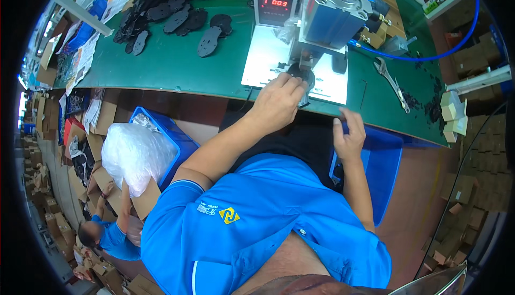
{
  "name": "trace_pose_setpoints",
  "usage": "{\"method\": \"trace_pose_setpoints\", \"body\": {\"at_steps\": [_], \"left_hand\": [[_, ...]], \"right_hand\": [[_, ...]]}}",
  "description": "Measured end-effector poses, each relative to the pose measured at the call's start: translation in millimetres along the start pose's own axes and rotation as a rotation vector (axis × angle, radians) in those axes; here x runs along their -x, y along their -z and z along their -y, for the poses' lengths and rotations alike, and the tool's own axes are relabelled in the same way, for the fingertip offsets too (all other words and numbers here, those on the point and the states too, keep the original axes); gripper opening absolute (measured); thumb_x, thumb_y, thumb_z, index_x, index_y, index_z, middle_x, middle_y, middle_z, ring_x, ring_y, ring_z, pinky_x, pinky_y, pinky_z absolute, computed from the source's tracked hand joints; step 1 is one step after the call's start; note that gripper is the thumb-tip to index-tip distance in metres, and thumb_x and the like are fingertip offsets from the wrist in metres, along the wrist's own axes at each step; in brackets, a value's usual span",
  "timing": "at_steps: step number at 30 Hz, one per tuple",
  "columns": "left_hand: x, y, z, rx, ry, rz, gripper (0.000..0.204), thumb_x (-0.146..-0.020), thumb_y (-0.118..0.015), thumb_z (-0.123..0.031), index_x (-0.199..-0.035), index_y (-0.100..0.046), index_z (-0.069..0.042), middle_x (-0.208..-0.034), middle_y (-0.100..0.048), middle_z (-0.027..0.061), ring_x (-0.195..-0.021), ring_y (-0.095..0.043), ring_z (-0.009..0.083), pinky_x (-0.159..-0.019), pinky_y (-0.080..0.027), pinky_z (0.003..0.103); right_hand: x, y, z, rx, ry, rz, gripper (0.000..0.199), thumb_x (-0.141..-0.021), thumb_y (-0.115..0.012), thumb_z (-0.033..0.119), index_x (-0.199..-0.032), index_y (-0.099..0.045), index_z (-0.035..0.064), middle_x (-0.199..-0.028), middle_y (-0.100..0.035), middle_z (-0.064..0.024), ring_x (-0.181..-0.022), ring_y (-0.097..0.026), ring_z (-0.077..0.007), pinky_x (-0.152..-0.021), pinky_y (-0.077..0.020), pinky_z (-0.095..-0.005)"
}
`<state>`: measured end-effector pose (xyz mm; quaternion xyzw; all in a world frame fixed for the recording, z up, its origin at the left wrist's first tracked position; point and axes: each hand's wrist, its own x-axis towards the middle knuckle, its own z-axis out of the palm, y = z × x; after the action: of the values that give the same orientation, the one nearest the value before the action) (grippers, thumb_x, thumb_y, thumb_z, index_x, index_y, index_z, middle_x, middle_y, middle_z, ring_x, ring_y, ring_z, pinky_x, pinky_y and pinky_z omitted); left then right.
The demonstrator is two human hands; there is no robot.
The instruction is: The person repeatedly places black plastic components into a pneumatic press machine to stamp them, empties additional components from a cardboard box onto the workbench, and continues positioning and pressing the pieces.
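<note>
My left hand [278, 103] has its fingers closed on the edge of a black, flat, sole-shaped piece [302, 74]. That piece lies under the head of a bench press [331, 24], over its white base plate [262, 59]; my fingers cover part of it. Just off the table's front edge, to the right of the press, my right hand [350, 136] is raised with thumb and fingers apart, holding nothing. More black sole-shaped pieces [177, 20] are heaped at the back left of the green table [177, 72], and a few lie singly nearer the press.
A control box with a red display [274, 2] stands behind the base plate. Right of the press lie an adjustable wrench [392, 84], a hex key [363, 93] and black scraps. A blue air hose [429, 57] curves right. Blue bins [383, 171] flank me; another person [110, 236] works at lower left.
</note>
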<state>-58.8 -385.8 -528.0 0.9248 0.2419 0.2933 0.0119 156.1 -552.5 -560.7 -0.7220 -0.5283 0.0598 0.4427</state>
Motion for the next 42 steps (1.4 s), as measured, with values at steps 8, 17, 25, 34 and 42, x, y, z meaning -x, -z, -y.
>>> {"method": "trace_pose_setpoints", "body": {"at_steps": [8, 17, 25, 34, 42], "left_hand": [[7, 15, 4, 0.212, -0.007, 0.019, 0.055, -0.086, -0.084, -0.015, -0.139, -0.073, -0.001, -0.137, -0.074, 0.016, -0.12, -0.068, 0.0364, -0.106, -0.059, 0.045], [26, 31, 151, -0.017, 0.396, -0.22, 0.062, -0.094, -0.085, -0.024, -0.149, -0.069, -0.002, -0.142, -0.073, 0.0194, -0.128, -0.067, 0.0365, -0.114, -0.053, 0.045], [60, 20, 231, -0.372, 0.715, 0.014, 0.053, -0.106, -0.069, -0.02, -0.156, -0.063, -0.002, -0.131, -0.078, 0.0218, -0.113, -0.074, 0.0437, -0.101, -0.061, 0.047], [73, 67, 159, 0.413, 0.984, -0.063, 0.048, -0.106, -0.072, -0.015, -0.153, -0.067, -0.005, -0.132, -0.074, 0.0206, -0.108, -0.071, 0.0391, -0.101, -0.058, 0.043], [86, 33, 139, -0.273, 0.589, -0.066, 0.051, -0.103, -0.078, -0.02, -0.151, -0.069, -0.002, -0.139, -0.068, 0.0201, -0.12, -0.065, 0.0387, -0.106, -0.054, 0.043]], "right_hand": [[-55, -58, 16, -0.026, 0.451, 0.048, 0.047, -0.078, -0.083, 0.008, -0.125, -0.081, 0.0049, -0.116, -0.071, -0.0121, -0.102, -0.065, -0.0322, -0.095, -0.0538, -0.0412], [-55, -78, 12, -0.075, 0.441, -0.025, 0.046, -0.075, -0.084, 0.009, -0.121, -0.083, 0.0059, -0.113, -0.07, -0.01, -0.098, -0.063, -0.0295, -0.094, -0.0501, -0.0403], [-54, -81, 11, -0.079, 0.448, -0.045, 0.043, -0.075, -0.085, 0.012, -0.118, -0.084, 0.0059, -0.111, -0.07, -0.0087, -0.097, -0.063, -0.0279, -0.093, -0.0492, -0.0389], [-53, -84, 3, -0.078, 0.438, -0.062, 0.039, -0.077, -0.085, 0.012, -0.115, -0.085, 0.0052, -0.112, -0.07, -0.0092, -0.097, -0.063, -0.0277, -0.092, -0.0493, -0.0383], [-55, -82, 5, -0.068, 0.434, -0.039, 0.041, -0.075, -0.082, 0.01, -0.116, -0.084, 0.0043, -0.112, -0.07, -0.0098, -0.097, -0.062, -0.0284, -0.093, -0.0496, -0.038]]}}
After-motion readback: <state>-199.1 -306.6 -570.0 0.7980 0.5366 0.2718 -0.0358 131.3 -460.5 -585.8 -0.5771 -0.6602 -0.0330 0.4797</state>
